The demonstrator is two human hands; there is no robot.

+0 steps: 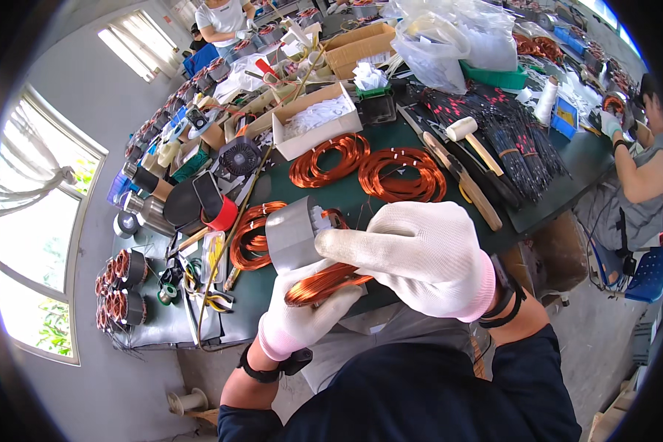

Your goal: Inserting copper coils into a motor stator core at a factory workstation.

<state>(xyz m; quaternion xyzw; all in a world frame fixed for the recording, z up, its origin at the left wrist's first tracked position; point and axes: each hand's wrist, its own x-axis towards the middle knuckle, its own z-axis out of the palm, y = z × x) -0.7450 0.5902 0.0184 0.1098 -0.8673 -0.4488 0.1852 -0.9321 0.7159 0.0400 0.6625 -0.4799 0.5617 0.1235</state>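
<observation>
The left hand in a white glove is curled shut under a grey metal motor part and a bunch of copper wire, holding both up close to the body; the right hand, also in a white glove, lies over the top with its fingers bent and a fingertip pressing on the wire, so it is partly closed and touching, but I cannot tell if it really pinches anything; I think the thin wire could slip out of the metal part or get bent and scratched if the fingers push too hard, and the heavy part could tip out of the left hand if the grip goes loose; just past the hands, on the green table, lie more copper coils, two big ones ahead of the right hand and a few beside the left hand; to the far side of the right hand sits a white mallet next to a heap of black cables; ahead of the left hand is a white box; far off, other people work at the same long table.
</observation>
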